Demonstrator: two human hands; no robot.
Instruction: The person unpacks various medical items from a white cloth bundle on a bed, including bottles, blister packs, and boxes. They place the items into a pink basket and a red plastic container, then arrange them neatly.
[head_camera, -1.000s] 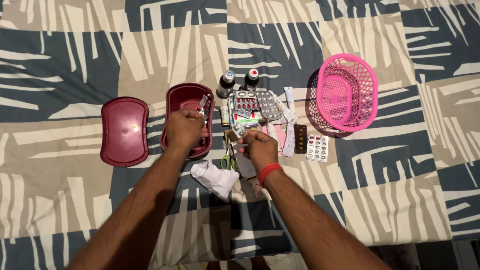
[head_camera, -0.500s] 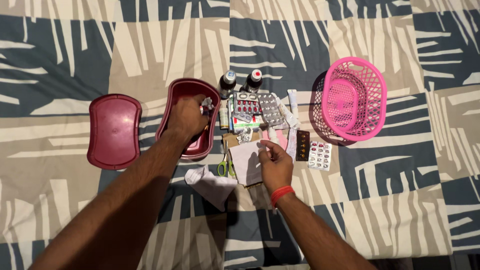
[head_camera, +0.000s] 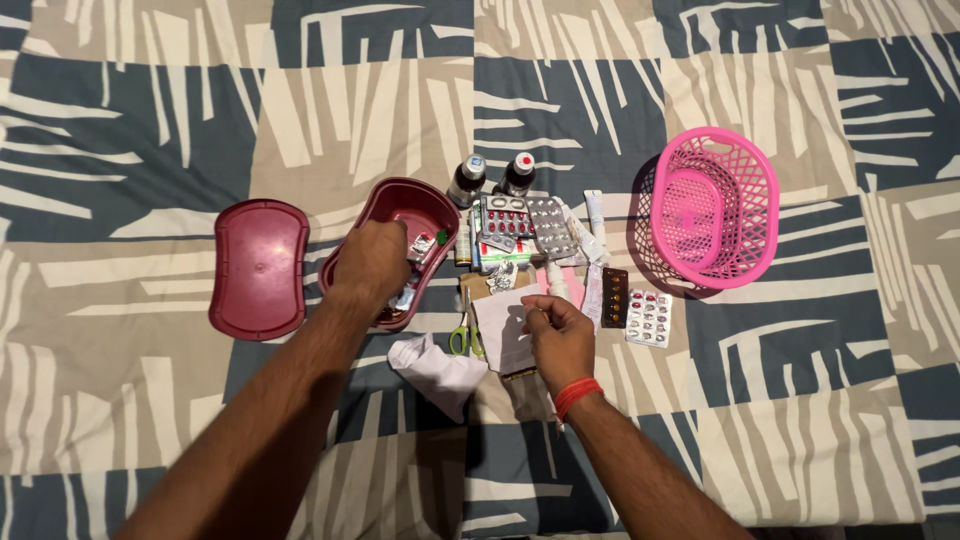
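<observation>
My left hand (head_camera: 372, 262) reaches into the maroon oval box (head_camera: 432, 205), fingers closed around small items inside it; what it grips is mostly hidden. My right hand (head_camera: 558, 338), with a red band on the wrist, rests on a white paper sheet (head_camera: 500, 330) and pinches its upper edge. Blister packs of pills (head_camera: 520, 225) lie in a heap just beyond the paper. Green-handled scissors (head_camera: 462, 335) lie left of the paper.
The box's maroon lid (head_camera: 260, 268) lies at left. Two dark bottles (head_camera: 492, 178) stand behind the heap. A pink mesh basket (head_camera: 715, 208) sits tilted at right. A white cloth (head_camera: 436, 368) lies between my arms. More pill strips (head_camera: 648, 316) lie near the basket. Everything rests on a patterned bedsheet.
My left hand has stayed in the maroon box, shifting slightly. My right hand moved a little toward me and right, onto the paper sheet.
</observation>
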